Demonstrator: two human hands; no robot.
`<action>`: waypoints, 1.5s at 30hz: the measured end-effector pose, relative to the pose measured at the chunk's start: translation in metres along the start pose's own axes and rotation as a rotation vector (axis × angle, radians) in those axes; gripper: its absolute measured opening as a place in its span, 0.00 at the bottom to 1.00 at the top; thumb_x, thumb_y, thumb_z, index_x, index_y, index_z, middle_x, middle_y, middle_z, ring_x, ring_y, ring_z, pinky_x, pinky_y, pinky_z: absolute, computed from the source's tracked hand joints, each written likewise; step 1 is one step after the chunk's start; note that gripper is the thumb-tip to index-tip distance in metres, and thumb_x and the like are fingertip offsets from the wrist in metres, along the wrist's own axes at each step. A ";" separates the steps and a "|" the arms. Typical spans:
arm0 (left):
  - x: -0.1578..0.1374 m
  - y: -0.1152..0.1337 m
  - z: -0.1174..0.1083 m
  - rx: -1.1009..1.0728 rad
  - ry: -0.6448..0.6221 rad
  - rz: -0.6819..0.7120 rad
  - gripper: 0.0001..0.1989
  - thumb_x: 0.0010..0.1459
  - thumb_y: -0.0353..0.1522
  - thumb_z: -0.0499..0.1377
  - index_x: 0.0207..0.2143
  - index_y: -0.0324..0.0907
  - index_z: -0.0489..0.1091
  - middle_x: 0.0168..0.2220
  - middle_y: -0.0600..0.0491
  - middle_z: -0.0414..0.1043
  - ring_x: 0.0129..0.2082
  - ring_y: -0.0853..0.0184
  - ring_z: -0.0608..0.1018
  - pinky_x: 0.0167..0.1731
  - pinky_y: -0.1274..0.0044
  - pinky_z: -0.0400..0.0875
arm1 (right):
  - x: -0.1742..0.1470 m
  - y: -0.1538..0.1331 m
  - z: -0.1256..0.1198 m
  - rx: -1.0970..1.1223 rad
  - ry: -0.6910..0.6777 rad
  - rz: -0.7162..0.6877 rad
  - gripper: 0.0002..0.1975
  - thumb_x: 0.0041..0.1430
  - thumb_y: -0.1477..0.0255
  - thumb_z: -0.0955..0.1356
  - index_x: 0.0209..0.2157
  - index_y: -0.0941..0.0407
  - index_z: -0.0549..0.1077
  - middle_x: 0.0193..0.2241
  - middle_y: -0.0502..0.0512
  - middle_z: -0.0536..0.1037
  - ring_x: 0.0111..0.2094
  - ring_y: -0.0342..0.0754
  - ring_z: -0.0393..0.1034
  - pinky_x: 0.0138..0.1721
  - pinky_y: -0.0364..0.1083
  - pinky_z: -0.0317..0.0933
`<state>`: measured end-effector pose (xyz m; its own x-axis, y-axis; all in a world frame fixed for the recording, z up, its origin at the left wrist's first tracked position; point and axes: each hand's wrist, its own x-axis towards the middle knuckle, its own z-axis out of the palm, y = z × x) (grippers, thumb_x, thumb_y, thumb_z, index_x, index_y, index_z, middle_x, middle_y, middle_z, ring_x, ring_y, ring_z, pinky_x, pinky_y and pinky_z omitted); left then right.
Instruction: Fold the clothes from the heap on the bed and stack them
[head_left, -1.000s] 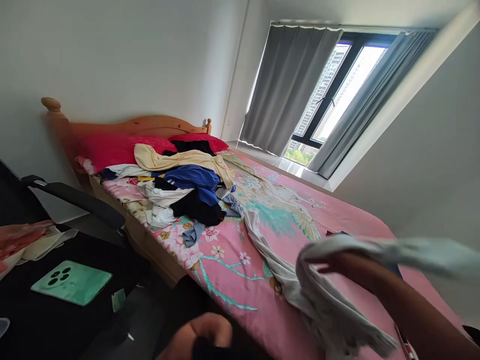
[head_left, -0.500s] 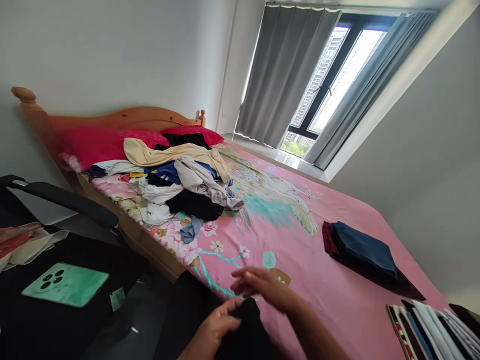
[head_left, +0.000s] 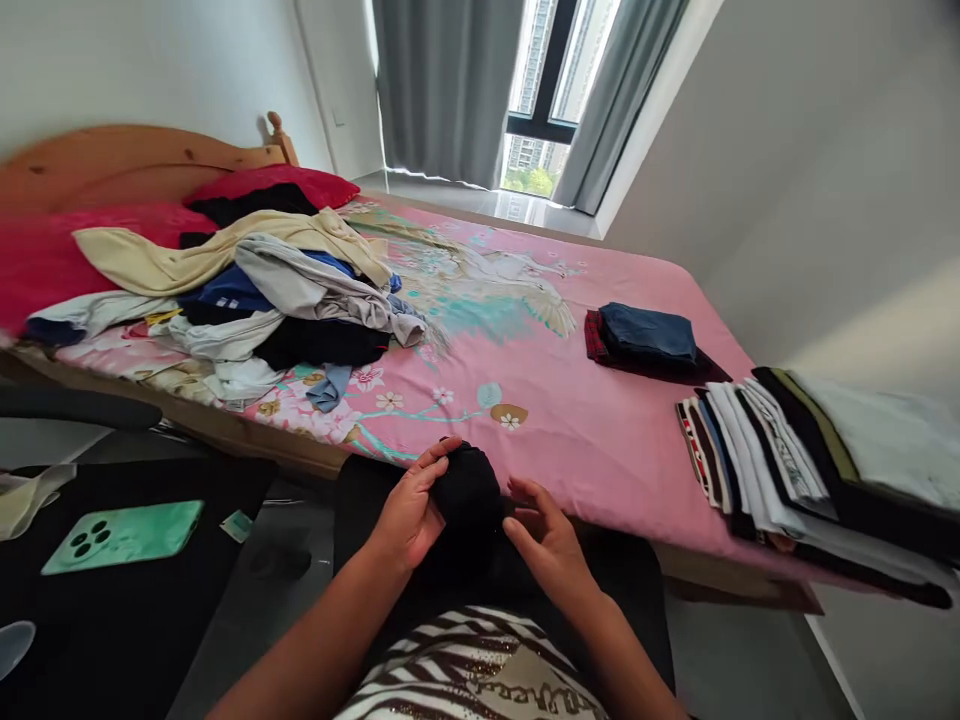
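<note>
A rolled-up black cloth item (head_left: 471, 492) is held over my lap, its exact kind not plain from this angle. My left hand (head_left: 412, 510) grips it from the left, thumb and fingers wrapped along its side. My right hand (head_left: 546, 535) is at its right edge with curved fingers spread apart; the thumb tip is close to the cloth, and I cannot tell whether it touches. Beyond my hands lies the pink floral bed sheet (head_left: 525, 440).
Loose clothes lie in a heap (head_left: 300, 290) on the bed's left. Folded jeans (head_left: 649, 330) rest on darker garments at the right, near a row of folded clothes (head_left: 757, 450). A green phone (head_left: 124, 537) lies on a black surface (head_left: 112, 630) at lower left.
My view has tilted down and turned right. My right hand has come down from above the black cloth to its right side. The cloth now looks like a compact bundle.
</note>
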<state>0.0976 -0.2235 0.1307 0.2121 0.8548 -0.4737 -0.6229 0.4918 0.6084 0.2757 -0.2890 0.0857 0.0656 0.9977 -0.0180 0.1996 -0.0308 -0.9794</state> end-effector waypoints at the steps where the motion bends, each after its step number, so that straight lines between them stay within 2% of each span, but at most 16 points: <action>1: -0.004 -0.001 0.004 0.032 -0.040 -0.019 0.14 0.54 0.26 0.57 0.45 0.40 0.70 0.40 0.48 0.75 0.37 0.66 0.78 0.38 0.76 0.74 | 0.002 -0.002 0.003 -0.014 -0.009 -0.064 0.22 0.57 0.65 0.66 0.53 0.52 0.66 0.53 0.57 0.68 0.53 0.51 0.64 0.54 0.51 0.60; 4: -0.017 -0.001 0.016 0.113 -0.142 -0.009 0.12 0.56 0.31 0.58 0.43 0.37 0.72 0.41 0.46 0.75 0.39 0.65 0.77 0.39 0.77 0.73 | 0.005 -0.009 0.006 0.006 -0.015 -0.203 0.20 0.60 0.67 0.64 0.54 0.52 0.65 0.52 0.55 0.69 0.52 0.48 0.65 0.55 0.50 0.58; 7: -0.026 -0.002 0.024 0.228 -0.272 0.015 0.18 0.53 0.35 0.61 0.46 0.39 0.70 0.43 0.46 0.74 0.42 0.63 0.76 0.40 0.76 0.73 | 0.003 -0.015 0.003 0.107 0.014 -0.257 0.19 0.60 0.68 0.64 0.54 0.52 0.64 0.49 0.55 0.71 0.50 0.47 0.66 0.54 0.49 0.60; 11: -0.032 -0.011 0.028 0.475 -0.413 0.061 0.26 0.46 0.32 0.66 0.50 0.42 0.67 0.47 0.48 0.72 0.45 0.61 0.75 0.42 0.73 0.71 | -0.003 -0.019 -0.005 0.176 0.086 -0.265 0.16 0.61 0.68 0.63 0.51 0.52 0.67 0.46 0.53 0.73 0.46 0.46 0.68 0.50 0.47 0.62; 15: -0.036 -0.014 0.031 0.803 -0.486 0.141 0.28 0.48 0.32 0.64 0.53 0.45 0.63 0.49 0.49 0.70 0.45 0.62 0.74 0.45 0.73 0.69 | -0.006 -0.020 -0.014 0.099 0.180 -0.326 0.14 0.60 0.72 0.63 0.47 0.53 0.70 0.43 0.52 0.74 0.44 0.45 0.69 0.47 0.45 0.63; 18: -0.042 -0.003 0.038 1.290 -0.497 0.331 0.28 0.51 0.36 0.61 0.55 0.47 0.62 0.50 0.50 0.69 0.46 0.60 0.73 0.48 0.70 0.67 | -0.005 -0.022 -0.022 -0.058 0.249 -0.410 0.12 0.60 0.74 0.62 0.43 0.53 0.73 0.39 0.51 0.76 0.42 0.44 0.70 0.45 0.45 0.63; 20: -0.046 0.005 0.042 1.650 -0.441 0.507 0.27 0.52 0.38 0.60 0.56 0.49 0.63 0.49 0.50 0.70 0.45 0.58 0.73 0.48 0.67 0.67 | -0.004 -0.026 -0.026 -0.202 0.275 -0.480 0.11 0.59 0.76 0.62 0.42 0.54 0.73 0.37 0.52 0.76 0.40 0.45 0.70 0.43 0.45 0.63; 23: -0.050 0.010 0.047 1.922 -0.359 0.764 0.25 0.52 0.37 0.59 0.54 0.48 0.65 0.51 0.46 0.67 0.49 0.56 0.72 0.49 0.65 0.67 | -0.003 -0.033 -0.028 -0.411 0.295 -0.592 0.11 0.58 0.78 0.62 0.41 0.56 0.72 0.35 0.53 0.77 0.37 0.47 0.70 0.40 0.47 0.63; 25: -0.049 0.005 0.049 1.939 -0.384 0.838 0.25 0.54 0.33 0.56 0.55 0.45 0.64 0.53 0.45 0.67 0.51 0.57 0.71 0.50 0.66 0.67 | -0.002 -0.039 -0.026 -0.505 0.289 -0.661 0.11 0.57 0.78 0.62 0.41 0.56 0.72 0.34 0.54 0.77 0.36 0.48 0.70 0.39 0.48 0.63; 28: -0.044 -0.003 0.052 1.872 -0.400 0.845 0.24 0.55 0.27 0.50 0.56 0.41 0.63 0.51 0.46 0.71 0.48 0.60 0.75 0.49 0.68 0.70 | 0.002 -0.045 -0.022 -0.488 0.272 -0.695 0.12 0.57 0.78 0.63 0.42 0.55 0.72 0.34 0.53 0.77 0.36 0.47 0.70 0.40 0.47 0.63; 32: -0.042 0.007 0.060 1.676 -0.346 0.888 0.23 0.56 0.27 0.47 0.54 0.40 0.66 0.51 0.50 0.72 0.50 0.64 0.74 0.52 0.73 0.67 | 0.010 -0.034 -0.022 -0.349 0.215 -0.533 0.11 0.57 0.75 0.64 0.42 0.54 0.71 0.35 0.52 0.76 0.35 0.44 0.69 0.37 0.43 0.63; 34: -0.046 0.025 0.064 1.593 -0.243 0.910 0.23 0.56 0.29 0.48 0.53 0.42 0.67 0.50 0.53 0.73 0.50 0.64 0.74 0.52 0.74 0.67 | 0.012 -0.018 -0.028 -0.401 0.153 -0.432 0.10 0.57 0.75 0.64 0.41 0.54 0.72 0.35 0.52 0.76 0.36 0.45 0.69 0.38 0.44 0.63; 36: -0.050 0.046 0.064 1.529 -0.093 0.933 0.23 0.56 0.31 0.49 0.53 0.44 0.68 0.49 0.56 0.73 0.48 0.63 0.74 0.51 0.75 0.67 | 0.008 0.002 -0.037 -0.461 0.103 -0.339 0.12 0.56 0.78 0.63 0.40 0.54 0.73 0.37 0.53 0.76 0.39 0.47 0.69 0.41 0.47 0.63; 39: -0.054 0.074 0.057 1.491 0.101 0.945 0.23 0.55 0.34 0.51 0.53 0.47 0.69 0.45 0.58 0.75 0.44 0.62 0.75 0.48 0.75 0.68 | -0.002 0.024 -0.060 -0.421 0.099 -0.203 0.17 0.52 0.81 0.61 0.41 0.55 0.74 0.41 0.54 0.76 0.43 0.48 0.70 0.46 0.50 0.62; 42: -0.049 0.087 0.045 1.574 0.138 0.858 0.24 0.54 0.35 0.51 0.53 0.45 0.70 0.39 0.56 0.76 0.38 0.62 0.76 0.42 0.75 0.70 | -0.010 0.024 -0.088 -0.324 0.176 -0.103 0.19 0.50 0.78 0.61 0.43 0.54 0.74 0.42 0.53 0.76 0.44 0.49 0.70 0.49 0.51 0.62; 45: -0.040 0.089 0.039 1.629 0.101 0.738 0.25 0.52 0.36 0.51 0.53 0.44 0.70 0.35 0.55 0.77 0.33 0.63 0.76 0.38 0.76 0.71 | -0.013 0.001 -0.113 -0.276 0.255 -0.063 0.19 0.48 0.75 0.62 0.42 0.54 0.75 0.41 0.53 0.77 0.42 0.48 0.70 0.47 0.50 0.64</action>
<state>0.0630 -0.2080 0.2285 0.1806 0.9697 0.1648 0.7516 -0.2441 0.6128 0.3860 -0.3089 0.1073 0.2794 0.9519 0.1255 0.4644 -0.0196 -0.8854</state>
